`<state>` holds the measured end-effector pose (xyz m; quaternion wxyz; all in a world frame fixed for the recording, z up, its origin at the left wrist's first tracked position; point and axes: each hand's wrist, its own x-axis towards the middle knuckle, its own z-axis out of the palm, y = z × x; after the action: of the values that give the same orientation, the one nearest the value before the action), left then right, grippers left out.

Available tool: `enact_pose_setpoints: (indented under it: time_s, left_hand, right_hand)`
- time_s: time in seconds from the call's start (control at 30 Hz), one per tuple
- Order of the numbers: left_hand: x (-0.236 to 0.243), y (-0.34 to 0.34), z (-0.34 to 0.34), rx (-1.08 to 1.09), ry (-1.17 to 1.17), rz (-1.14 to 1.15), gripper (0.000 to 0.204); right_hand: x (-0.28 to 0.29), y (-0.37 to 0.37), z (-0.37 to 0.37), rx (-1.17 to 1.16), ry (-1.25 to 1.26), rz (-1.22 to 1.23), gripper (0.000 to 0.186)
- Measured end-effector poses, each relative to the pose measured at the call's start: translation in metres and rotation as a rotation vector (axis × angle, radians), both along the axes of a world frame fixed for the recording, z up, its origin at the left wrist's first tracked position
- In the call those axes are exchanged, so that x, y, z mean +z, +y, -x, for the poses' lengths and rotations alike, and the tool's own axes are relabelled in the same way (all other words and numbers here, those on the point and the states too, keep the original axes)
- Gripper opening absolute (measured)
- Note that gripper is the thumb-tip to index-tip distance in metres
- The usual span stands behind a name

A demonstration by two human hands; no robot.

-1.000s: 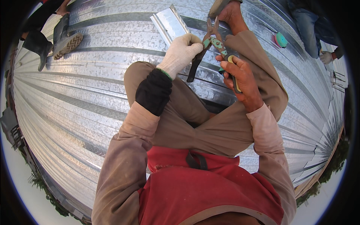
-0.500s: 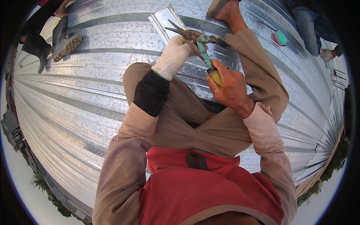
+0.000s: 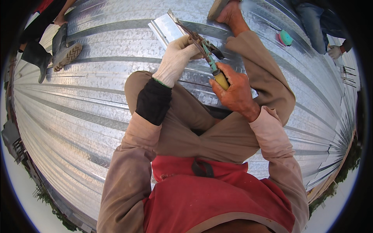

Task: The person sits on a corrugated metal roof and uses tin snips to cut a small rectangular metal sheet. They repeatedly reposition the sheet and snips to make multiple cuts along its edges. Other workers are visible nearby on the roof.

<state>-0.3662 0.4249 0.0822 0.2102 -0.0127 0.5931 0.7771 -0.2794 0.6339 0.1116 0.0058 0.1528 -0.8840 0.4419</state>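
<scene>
My right hand (image 3: 236, 88), bare, is closed round the yellow-gripped handle of a pair of tin snips (image 3: 210, 61). The snips have worn green arms and rusty jaws, and appear nearly edge-on, pointing away to the upper left. My left hand (image 3: 179, 54) wears a white knit glove and is closed at the snips' pivot end; its fingertips are partly hidden. Just beyond the glove lies a short ribbed piece of sheet metal (image 3: 166, 30), its near end covered by the hand. The snips' jaws pass over or beside its right edge; contact cannot be made out.
I sit cross-legged on ribbed metal sheeting (image 3: 93, 91). A round green-and-pink object (image 3: 285, 38) lies right of my outstretched foot. Another person's boots (image 3: 67, 54) are at the far left. At the far right are someone's jeans (image 3: 312, 29) and gloved hand (image 3: 334, 52).
The snips have turned from a spread, flat-on view to nearly edge-on, and their second handle no longer sticks out to the right. My hands stay on them.
</scene>
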Motion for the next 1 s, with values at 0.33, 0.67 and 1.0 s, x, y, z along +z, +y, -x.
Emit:
enact_pose_setpoints:
  time_s: [0.33, 0.67, 1.0]
  left_hand:
    - [-0.011, 0.003, 0.000, 0.046, 0.112, 0.116, 0.020]
    - [-0.006, 0.003, -0.002, 0.040, 0.175, 0.202, 0.022]
    - [0.009, 0.006, -0.005, 0.050, 0.240, 0.325, 0.013]
  right_hand:
    - [0.004, -0.004, -0.002, -0.026, -0.054, 0.141, 0.044]
    - [0.003, -0.004, -0.003, -0.006, -0.062, 0.136, 0.047]
    - [-0.004, -0.006, -0.003, -0.037, -0.120, 0.149, 0.046]
